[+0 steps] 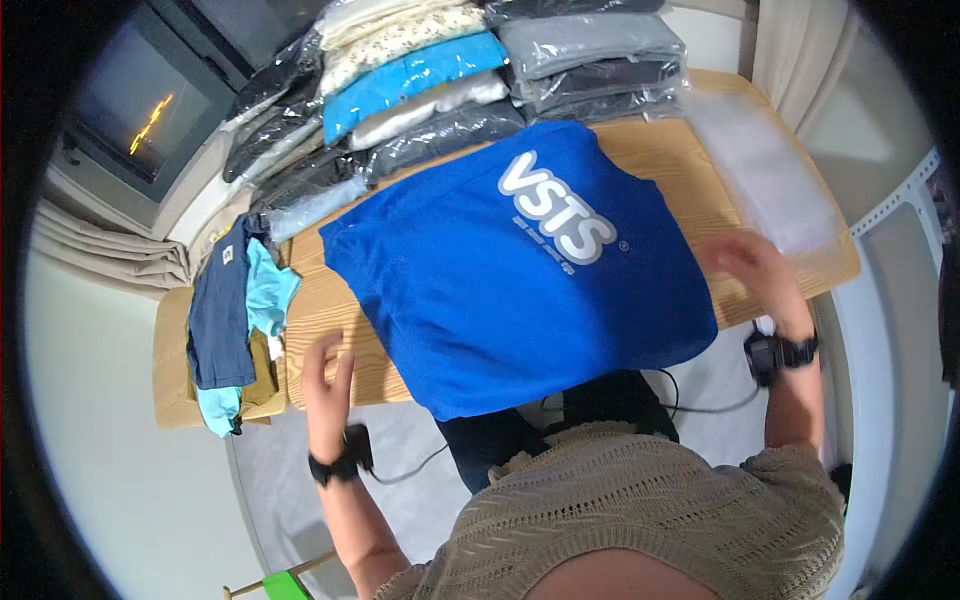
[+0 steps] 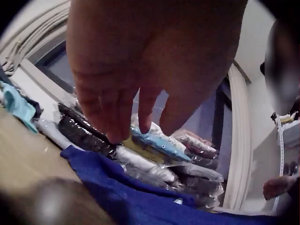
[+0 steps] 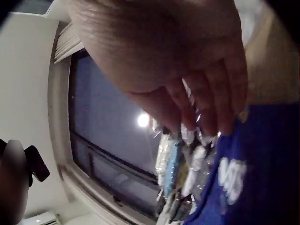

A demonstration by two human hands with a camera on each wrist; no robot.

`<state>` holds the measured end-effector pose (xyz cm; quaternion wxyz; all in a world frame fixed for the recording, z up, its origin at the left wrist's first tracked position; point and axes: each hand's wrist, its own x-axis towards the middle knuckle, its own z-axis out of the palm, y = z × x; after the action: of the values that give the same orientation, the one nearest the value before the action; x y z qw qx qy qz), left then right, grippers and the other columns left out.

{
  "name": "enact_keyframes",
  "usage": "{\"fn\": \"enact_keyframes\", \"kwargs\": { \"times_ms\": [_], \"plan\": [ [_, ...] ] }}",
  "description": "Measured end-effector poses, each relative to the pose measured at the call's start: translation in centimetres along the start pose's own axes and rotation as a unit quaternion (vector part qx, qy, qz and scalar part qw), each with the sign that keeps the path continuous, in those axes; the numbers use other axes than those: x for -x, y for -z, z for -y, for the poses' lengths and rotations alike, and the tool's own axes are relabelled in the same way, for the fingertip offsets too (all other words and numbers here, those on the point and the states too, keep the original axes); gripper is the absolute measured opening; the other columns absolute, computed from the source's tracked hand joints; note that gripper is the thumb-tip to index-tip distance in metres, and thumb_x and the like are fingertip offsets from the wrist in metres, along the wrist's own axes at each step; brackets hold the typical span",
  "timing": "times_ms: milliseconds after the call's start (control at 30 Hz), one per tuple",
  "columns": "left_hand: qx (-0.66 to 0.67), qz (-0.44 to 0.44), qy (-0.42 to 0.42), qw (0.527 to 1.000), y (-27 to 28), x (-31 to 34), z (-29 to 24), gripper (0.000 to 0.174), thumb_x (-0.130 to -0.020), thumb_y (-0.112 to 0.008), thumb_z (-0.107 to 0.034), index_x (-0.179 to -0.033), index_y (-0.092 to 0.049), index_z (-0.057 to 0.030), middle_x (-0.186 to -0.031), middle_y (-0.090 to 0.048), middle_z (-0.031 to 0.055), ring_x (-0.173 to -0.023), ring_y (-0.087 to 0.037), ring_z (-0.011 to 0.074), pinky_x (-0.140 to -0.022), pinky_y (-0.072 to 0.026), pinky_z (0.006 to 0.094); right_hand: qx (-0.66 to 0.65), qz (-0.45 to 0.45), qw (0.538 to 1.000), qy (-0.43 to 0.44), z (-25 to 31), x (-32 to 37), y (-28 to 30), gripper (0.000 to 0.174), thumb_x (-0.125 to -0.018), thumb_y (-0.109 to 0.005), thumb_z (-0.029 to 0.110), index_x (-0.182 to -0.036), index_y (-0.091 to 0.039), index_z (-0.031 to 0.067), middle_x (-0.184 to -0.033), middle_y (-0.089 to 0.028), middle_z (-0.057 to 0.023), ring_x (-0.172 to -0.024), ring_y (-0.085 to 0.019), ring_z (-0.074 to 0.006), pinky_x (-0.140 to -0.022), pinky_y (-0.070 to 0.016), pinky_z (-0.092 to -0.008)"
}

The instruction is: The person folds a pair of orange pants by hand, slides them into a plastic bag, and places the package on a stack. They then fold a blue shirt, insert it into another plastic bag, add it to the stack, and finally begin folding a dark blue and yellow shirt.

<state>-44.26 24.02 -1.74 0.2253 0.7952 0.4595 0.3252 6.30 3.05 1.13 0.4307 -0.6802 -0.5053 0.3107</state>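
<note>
A blue garment (image 1: 480,290) with a white VSTS print (image 1: 560,205) lies folded into a broad shape on the wooden table (image 1: 665,150), its near edge reaching the table's front. To its left, apart from the cloth, my left hand (image 1: 325,385) hovers with loosely bent fingers and nothing in it. The left wrist view shows that same hand (image 2: 150,56) from close up, fingers spread a little. My right hand (image 1: 750,265), blurred, is beside the garment's right edge, holding nothing. In the right wrist view its fingers (image 3: 218,93) are extended, overlapping the blue cloth's edge.
Bagged folded clothes (image 1: 420,80) are stacked along the back of the table by the window. Clear plastic bags (image 1: 765,170) lie at the right end. Loose dark blue (image 1: 222,310) and light blue clothes (image 1: 268,290) lie at the left. A white metal frame (image 1: 890,300) stands at the right.
</note>
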Motion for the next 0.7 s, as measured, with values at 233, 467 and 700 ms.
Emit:
{"fn": "enact_keyframes", "kwargs": {
  "times_ms": [233, 467, 700],
  "plan": [
    [0.19, 0.046, 0.242, 0.95, -4.6, 11.4, -0.4, 0.025, -0.091, -0.052, -0.023, -0.087, -0.059, 0.0008, -0.082, -0.061, 0.0052, -0.079, -0.055, 0.012, -0.072, -0.043, 0.0259, -0.033, -0.031, 0.988, -0.145, -10.2, 10.4, -2.0, 0.022, -0.079, -0.064, 0.008, -0.099, -0.06, 0.001, -0.093, -0.063, -0.0038, -0.085, -0.058, -0.0143, -0.08, -0.0452, -0.0273],
    [0.39, 0.089, 0.233, 0.886, -9.9, 12.1, -0.3, 0.035, -0.091, -0.053, -0.028, -0.114, -0.054, -0.0009, -0.105, -0.06, 0.0064, -0.095, -0.055, 0.0139, -0.084, -0.0419, 0.0296, -0.192, 0.087, 0.959, -0.189, -9.7, 9.2, -6.2, 0.044, -0.08, -0.058, 0.006, -0.123, -0.048, 0.0009, -0.117, -0.055, -0.0032, -0.109, -0.048, -0.0128, -0.095, -0.0361, -0.0297],
    [0.45, -0.009, 0.26, 0.854, -6.1, 11.7, -4.2, 0.015, -0.091, -0.05, -0.02, -0.09, -0.054, -0.0061, -0.071, -0.06, 0.0033, -0.056, -0.055, 0.0124, -0.054, -0.0416, 0.0224, -0.217, 0.011, 0.972, -0.087, -7.1, 9.3, -5.3, 0.042, -0.09, -0.051, 0.011, -0.129, -0.042, -0.0006, -0.123, -0.052, -0.005, -0.109, -0.049, -0.0145, -0.098, -0.0339, -0.0294]
  ]
}}
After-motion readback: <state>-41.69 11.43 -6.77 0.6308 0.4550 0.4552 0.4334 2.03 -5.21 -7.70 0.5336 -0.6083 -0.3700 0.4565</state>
